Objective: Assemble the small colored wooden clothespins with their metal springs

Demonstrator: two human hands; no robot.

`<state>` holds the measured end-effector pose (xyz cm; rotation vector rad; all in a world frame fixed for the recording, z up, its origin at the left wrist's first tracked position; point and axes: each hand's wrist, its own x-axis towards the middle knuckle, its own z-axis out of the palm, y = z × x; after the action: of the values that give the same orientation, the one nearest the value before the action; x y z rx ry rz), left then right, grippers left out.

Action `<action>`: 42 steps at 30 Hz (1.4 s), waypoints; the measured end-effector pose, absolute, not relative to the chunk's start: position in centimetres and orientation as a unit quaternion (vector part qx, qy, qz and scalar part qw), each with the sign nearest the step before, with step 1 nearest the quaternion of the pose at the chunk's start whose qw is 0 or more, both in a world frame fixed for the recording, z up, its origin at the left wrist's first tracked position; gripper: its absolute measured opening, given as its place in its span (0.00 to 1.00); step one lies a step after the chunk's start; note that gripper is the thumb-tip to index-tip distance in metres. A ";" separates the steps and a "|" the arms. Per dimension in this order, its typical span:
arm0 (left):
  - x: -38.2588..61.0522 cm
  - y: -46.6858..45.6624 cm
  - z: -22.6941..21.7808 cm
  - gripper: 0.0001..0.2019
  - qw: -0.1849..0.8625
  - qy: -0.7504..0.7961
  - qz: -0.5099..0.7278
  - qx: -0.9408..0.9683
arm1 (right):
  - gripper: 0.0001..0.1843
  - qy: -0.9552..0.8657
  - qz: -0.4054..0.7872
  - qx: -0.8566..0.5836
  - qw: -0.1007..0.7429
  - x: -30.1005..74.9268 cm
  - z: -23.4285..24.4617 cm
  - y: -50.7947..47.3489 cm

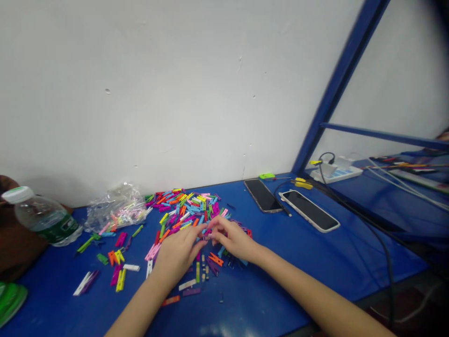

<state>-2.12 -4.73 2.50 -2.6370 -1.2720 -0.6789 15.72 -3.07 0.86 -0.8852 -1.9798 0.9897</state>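
Observation:
A heap of small coloured clothespins (185, 210) lies on the blue table (298, 262) in front of the wall. My left hand (178, 250) and my right hand (233, 238) rest on the near edge of the heap, fingertips meeting. Both hands have their fingers pinched together around a small pin between them; which hand holds it is too small to make out. More pins (119, 271) lie scattered to the left of my left hand, and a few lie under my wrists.
A clear plastic bag (117, 208) with pins sits at the back left, beside a lying water bottle (42, 217). Two phones (261, 194) (310, 210) lie to the right with cables. A power strip (336, 172) and a blue frame post (336, 84) stand at the far right.

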 end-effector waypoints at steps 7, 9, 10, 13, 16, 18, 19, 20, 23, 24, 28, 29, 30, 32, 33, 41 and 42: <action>-2.1 -4.7 2.4 0.16 0.048 -0.425 -0.232 -0.874 | 0.06 -0.776 0.385 -0.347 0.359 15.8 1.0 -3.1; -2.1 -4.7 2.4 0.17 0.035 -0.429 -0.226 -0.874 | 0.05 -0.775 0.385 -0.348 0.362 15.7 1.0 -3.1; -2.0 -4.8 2.4 0.17 0.028 -0.430 -0.223 -0.874 | 0.05 -0.774 0.386 -0.347 0.364 15.7 0.9 -3.1; -2.0 -4.8 2.4 0.18 0.009 -0.434 -0.227 -0.872 | 0.05 -0.769 0.389 -0.348 0.369 15.6 0.9 -3.1; -1.9 -4.9 2.4 0.19 -0.007 -0.436 -0.231 -0.870 | 0.05 -0.766 0.389 -0.351 0.371 15.5 0.9 -3.1; -1.9 -4.9 2.3 0.21 -0.013 -0.439 -0.229 -0.869 | 0.05 -0.767 0.383 -0.354 0.374 15.5 1.0 -3.1; -1.9 -4.9 2.3 0.21 -0.013 -0.440 -0.229 -0.868 | 0.05 -0.768 0.377 -0.357 0.375 15.5 1.0 -3.1; -1.9 -4.9 2.3 0.21 -0.011 -0.440 -0.230 -0.868 | 0.05 -0.770 0.370 -0.361 0.373 15.6 1.1 -3.1; -2.0 -4.8 2.3 0.20 0.003 -0.442 -0.234 -0.866 | 0.05 -0.792 0.333 -0.371 0.352 15.8 1.5 -3.1; -2.1 -4.8 2.3 0.20 0.010 -0.443 -0.235 -0.865 | 0.06 -0.804 0.315 -0.371 0.342 15.9 1.6 -3.1; -2.2 -4.7 2.4 0.19 0.025 -0.449 -0.228 -0.863 | 0.07 -0.842 0.250 -0.352 0.323 16.1 2.0 -3.2; -2.2 -4.7 2.4 0.19 0.026 -0.450 -0.224 -0.864 | 0.06 -0.845 0.242 -0.349 0.325 16.1 2.0 -3.2; -2.3 -4.6 2.4 0.19 0.027 -0.450 -0.221 -0.865 | 0.06 -0.846 0.238 -0.347 0.326 16.1 2.0 -3.2; -2.3 -4.6 2.5 0.20 0.030 -0.450 -0.218 -0.866 | 0.05 -0.849 0.234 -0.343 0.326 16.0 1.9 -3.2; -2.2 -4.6 2.5 0.20 0.031 -0.450 -0.219 -0.865 | 0.05 -0.851 0.231 -0.341 0.326 16.0 1.8 -3.2; -1.9 -4.9 2.4 0.18 0.055 -0.444 -0.255 -0.857 | 0.05 -0.865 0.141 -0.352 0.328 15.8 1.2 -3.2; -1.8 -4.9 2.5 0.18 0.059 -0.441 -0.255 -0.859 | 0.05 -0.868 0.131 -0.350 0.327 15.8 1.1 -3.2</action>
<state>-1.80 -4.92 2.46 -2.6014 -1.3350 -0.7732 15.81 -3.21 1.13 -0.9178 -2.2734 0.3435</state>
